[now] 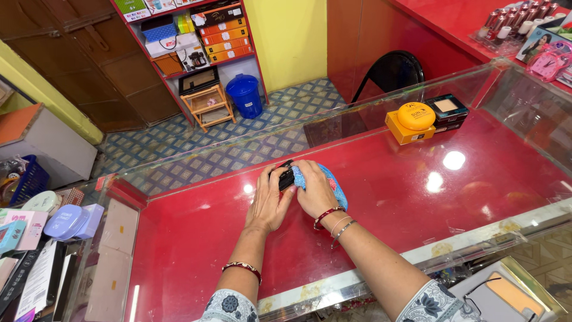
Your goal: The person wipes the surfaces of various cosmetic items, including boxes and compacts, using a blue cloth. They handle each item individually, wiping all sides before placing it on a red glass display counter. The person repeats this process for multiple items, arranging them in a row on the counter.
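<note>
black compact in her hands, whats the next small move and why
Probably a short rub of the blue cloth across the small black case. The left hand grips the case on the red counter, and the right hand presses the cloth against its side, so a wiping stroke seems the likeliest move.

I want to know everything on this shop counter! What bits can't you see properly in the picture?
- Small black thing, head view: both hands cover most of it, so its kind cannot be told.
- Blue cloth: the right hand hides most of it.
- Left hand: its fingers curl round the black thing, tips hidden.
- Bottles, top right: too small and cut by the edge.
- Pink clock: cut off by the right edge.
</note>
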